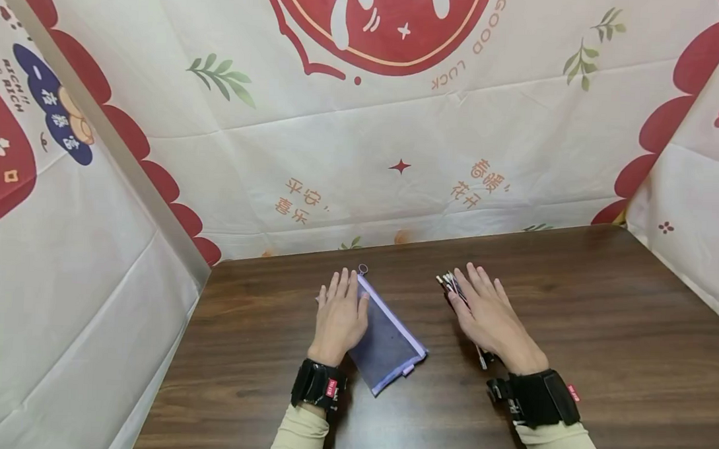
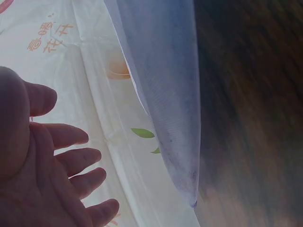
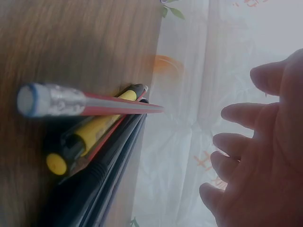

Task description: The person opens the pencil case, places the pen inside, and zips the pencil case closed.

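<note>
In the head view, a purple zippered mesh pouch [image 1: 387, 348] lies slantwise on the table, a ring at its upper end. My left hand [image 1: 338, 319] is over its left part with fingers straight, hiding some of it. The left wrist view shows a gap between that palm and the pouch [image 2: 165, 94]. My right hand [image 1: 493, 315] is spread above a bundle of pens and pencils [image 1: 448, 282], covering most of it. Seen from the right wrist, the bundle includes a red-and-silver striped pencil [image 3: 109, 105] with an eraser, a yellow-and-black pen [image 3: 97, 135] and several dark pens.
The brown wooden table [image 1: 241, 379] extends around both hands. A white printed cloth [image 1: 362, 158] hangs along its back edge, and more cloth hangs at the left and right sides. Each wrist wears a black strap [image 1: 544, 396].
</note>
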Available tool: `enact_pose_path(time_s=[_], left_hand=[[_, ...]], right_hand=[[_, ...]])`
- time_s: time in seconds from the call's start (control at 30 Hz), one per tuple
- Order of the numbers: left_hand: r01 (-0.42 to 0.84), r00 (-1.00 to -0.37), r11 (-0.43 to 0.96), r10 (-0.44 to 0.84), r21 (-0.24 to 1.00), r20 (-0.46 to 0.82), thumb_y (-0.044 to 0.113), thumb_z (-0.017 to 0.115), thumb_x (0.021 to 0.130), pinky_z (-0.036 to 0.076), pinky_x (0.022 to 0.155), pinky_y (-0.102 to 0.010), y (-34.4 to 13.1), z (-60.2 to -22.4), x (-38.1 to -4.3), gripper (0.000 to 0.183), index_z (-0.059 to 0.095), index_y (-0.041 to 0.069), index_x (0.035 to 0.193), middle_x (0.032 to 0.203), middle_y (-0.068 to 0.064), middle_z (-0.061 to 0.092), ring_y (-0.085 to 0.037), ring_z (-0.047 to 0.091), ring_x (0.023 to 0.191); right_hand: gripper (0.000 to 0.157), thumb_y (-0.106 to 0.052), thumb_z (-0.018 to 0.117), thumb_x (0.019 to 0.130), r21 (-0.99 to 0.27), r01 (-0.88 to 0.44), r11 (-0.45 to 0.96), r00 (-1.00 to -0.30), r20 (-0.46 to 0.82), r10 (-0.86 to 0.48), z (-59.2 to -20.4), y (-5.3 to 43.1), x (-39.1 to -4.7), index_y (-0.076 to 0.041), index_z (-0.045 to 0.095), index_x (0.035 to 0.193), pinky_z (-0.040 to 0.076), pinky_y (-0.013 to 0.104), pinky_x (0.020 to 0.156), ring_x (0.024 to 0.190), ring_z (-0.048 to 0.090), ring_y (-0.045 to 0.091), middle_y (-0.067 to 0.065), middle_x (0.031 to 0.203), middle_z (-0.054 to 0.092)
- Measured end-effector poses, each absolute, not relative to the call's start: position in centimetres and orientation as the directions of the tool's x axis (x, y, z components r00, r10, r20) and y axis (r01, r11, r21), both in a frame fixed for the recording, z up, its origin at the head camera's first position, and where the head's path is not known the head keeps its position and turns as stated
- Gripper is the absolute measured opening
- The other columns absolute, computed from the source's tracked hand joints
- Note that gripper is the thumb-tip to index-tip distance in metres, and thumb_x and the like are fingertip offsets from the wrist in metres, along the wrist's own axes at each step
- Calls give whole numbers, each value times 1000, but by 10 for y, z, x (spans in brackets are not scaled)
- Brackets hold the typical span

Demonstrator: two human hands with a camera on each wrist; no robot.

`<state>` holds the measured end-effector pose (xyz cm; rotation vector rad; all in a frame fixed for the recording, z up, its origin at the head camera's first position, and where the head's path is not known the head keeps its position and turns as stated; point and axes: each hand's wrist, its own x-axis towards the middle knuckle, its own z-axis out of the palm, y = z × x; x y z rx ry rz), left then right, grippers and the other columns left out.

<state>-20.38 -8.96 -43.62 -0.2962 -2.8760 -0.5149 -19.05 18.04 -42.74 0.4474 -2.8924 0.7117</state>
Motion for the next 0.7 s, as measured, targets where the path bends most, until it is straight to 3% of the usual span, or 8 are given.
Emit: enact_pose_path(time_s=[0.4,0.7], left_hand=[[259,-960,912,206,319,191,35,32,100,19,112,-55,-86,-435,-204,55,33,4,146,154,-18,24,-32,17,141],[349,-930,883,286,314,230,27,45,96,28,110,-51,-82,-436,-201,53,41,0,141,146,-24,39,-36,33,134]], right_hand=[[56,-32,25,103,-434,-318,843,-948,164,-274,-425,184,-191,2,23,148,6,64,109,140,7,44,32,153,13],[56,-31,27,103,-475,-306,825,-952,128,-279,-426,183,-189,5,27,146,10,67,107,137,11,49,35,151,15]])
